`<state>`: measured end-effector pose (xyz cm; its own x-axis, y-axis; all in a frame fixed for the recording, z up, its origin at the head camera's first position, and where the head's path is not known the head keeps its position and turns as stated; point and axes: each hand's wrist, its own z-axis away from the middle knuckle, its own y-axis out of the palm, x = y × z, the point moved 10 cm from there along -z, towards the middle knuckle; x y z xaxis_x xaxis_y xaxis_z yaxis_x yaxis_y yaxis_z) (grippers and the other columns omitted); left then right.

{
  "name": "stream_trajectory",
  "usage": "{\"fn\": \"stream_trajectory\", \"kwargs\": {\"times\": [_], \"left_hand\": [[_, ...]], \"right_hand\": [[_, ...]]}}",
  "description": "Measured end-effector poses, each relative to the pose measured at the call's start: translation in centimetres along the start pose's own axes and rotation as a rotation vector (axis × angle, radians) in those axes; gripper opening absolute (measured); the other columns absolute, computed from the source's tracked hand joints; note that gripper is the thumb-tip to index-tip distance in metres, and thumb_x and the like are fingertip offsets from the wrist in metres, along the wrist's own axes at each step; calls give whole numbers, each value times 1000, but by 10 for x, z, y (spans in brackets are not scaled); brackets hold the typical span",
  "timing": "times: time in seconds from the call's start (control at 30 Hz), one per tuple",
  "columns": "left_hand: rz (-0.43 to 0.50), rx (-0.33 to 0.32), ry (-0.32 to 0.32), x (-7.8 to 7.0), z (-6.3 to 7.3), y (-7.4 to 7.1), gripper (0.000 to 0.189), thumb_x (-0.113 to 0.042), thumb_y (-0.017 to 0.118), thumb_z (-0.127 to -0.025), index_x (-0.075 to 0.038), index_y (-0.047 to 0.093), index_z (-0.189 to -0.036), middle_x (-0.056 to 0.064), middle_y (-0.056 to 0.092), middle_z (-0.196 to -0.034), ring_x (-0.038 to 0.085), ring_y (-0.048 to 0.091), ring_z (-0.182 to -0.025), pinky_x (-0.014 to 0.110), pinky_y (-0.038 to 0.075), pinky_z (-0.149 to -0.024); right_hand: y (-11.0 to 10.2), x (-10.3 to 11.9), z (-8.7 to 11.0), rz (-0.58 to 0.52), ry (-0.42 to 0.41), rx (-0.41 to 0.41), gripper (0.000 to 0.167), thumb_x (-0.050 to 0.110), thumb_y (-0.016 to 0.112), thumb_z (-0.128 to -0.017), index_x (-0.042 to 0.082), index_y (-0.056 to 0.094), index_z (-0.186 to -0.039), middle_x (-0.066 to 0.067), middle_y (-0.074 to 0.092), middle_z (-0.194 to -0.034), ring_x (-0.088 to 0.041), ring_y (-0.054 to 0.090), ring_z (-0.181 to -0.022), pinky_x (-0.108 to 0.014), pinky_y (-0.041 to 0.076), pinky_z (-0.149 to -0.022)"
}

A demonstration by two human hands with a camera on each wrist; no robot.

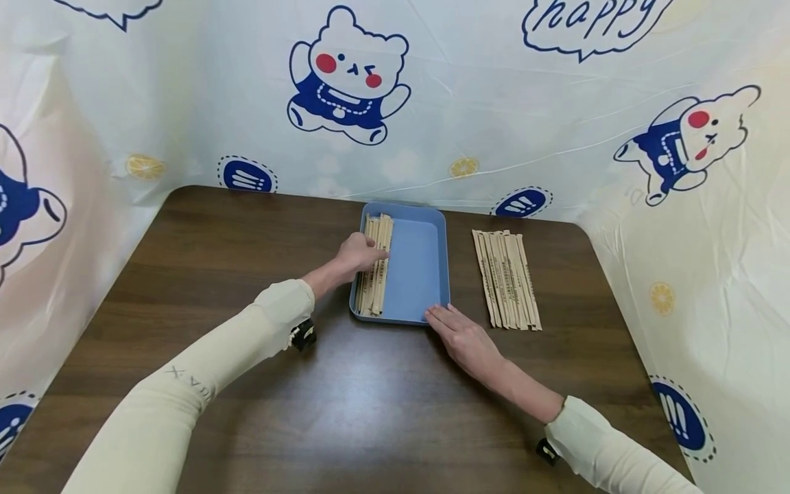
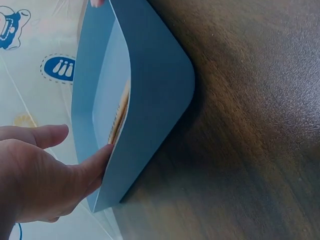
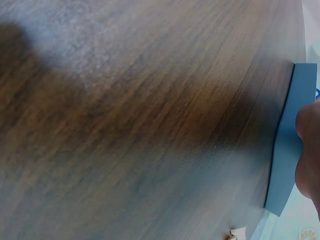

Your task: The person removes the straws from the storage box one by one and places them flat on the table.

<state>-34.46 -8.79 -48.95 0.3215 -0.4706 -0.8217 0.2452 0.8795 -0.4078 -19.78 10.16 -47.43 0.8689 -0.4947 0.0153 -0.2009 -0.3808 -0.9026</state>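
Observation:
A light-blue rectangular tray [image 1: 416,271] stands on the wooden table, with several slim, paper-wrapped sticks [image 1: 378,295] lying lengthwise along its left side. Over the tray's left rim reaches my left hand [image 1: 359,252], its fingers across the middle of these sticks. In the left wrist view the left thumb [image 2: 95,162] dips inside the wall beside the sticks, and another finger stands apart above it. My right hand [image 1: 459,336] rests on the tray's near right corner with fingers extended. To the right of the tray, more wrapped sticks [image 1: 507,281] lie side by side on the table.
The dark wooden table [image 1: 345,425] runs back to a printed cloth backdrop [image 1: 444,103] with cartoon bears, which also hangs at both sides. A black wrist strap [image 1: 302,335] shows at the left cuff, and another black band [image 1: 546,451] at the right cuff.

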Motion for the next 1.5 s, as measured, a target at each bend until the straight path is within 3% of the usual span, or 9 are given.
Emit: {"fn": "stream_trajectory", "kwargs": {"times": [0.07,0.13,0.43,0.6,0.83,1.1,1.2,1.33,1.5], "left_hand": [[-13,-9,11,-1,-3,0,29,-21,64,-99,-4,52,-79,-1,33,-61,12,31,-48,30,37,-61],[-29,-22,19,-1,-6,0,41,-21,65,-98,-10,38,-70,0,35,-62,11,32,-50,28,33,-58],[-80,-18,48,-6,-14,7,51,-15,62,-99,-14,35,-56,-2,27,-49,14,22,-44,30,30,-51],[-103,-39,54,-8,-21,8,50,-9,58,-97,-14,35,-53,-2,29,-47,13,22,-43,29,27,-48],[-54,-57,58,-7,-30,8,46,5,48,-88,-15,32,-50,-2,32,-45,11,23,-43,26,22,-43],[-24,-79,64,-10,-32,8,47,7,48,-86,-15,37,-46,-1,39,-42,13,42,-41,24,39,-42],[-2,-90,80,-14,-30,6,48,6,49,-87,-14,37,-46,-1,37,-42,12,36,-40,24,40,-45],[16,-64,96,-17,-29,9,47,6,52,-87,-13,38,-46,-1,32,-44,12,25,-42,25,31,-44],[6,-46,106,-20,-30,11,46,3,55,-88,-11,41,-46,-1,33,-44,13,24,-43,27,25,-44]], "right_hand": [[0,-1,0,-2,-1,0,33,-6,59,-95,-8,63,-128,-23,63,-128,-31,60,-121,-45,43,-108],[0,-1,0,-2,-2,5,33,-5,57,-97,-8,62,-129,-23,62,-129,-31,59,-122,-45,42,-108],[1,-3,0,-8,7,17,31,-3,51,-101,-7,62,-129,-22,62,-130,-31,58,-123,-44,41,-110],[0,-2,-1,4,-4,-4,33,3,39,-107,-8,63,-127,-22,63,-128,-31,60,-121,-44,43,-108],[2,-2,0,9,-2,-7,46,10,25,-110,-7,64,-127,-22,63,-128,-30,60,-121,-44,43,-108],[3,-2,1,3,-1,-9,38,6,33,-109,-7,63,-128,-22,63,-128,-30,60,-121,-44,43,-108],[3,-2,1,11,-4,-14,37,5,34,-109,-8,64,-127,-22,64,-127,-30,60,-120,-43,43,-108],[2,-2,0,23,-4,-17,38,6,33,-109,-8,64,-126,-21,64,-127,-29,61,-120,-43,44,-107],[4,-4,0,9,11,11,35,4,37,-108,-7,63,-128,-21,63,-129,-29,59,-123,-43,41,-110]]}}
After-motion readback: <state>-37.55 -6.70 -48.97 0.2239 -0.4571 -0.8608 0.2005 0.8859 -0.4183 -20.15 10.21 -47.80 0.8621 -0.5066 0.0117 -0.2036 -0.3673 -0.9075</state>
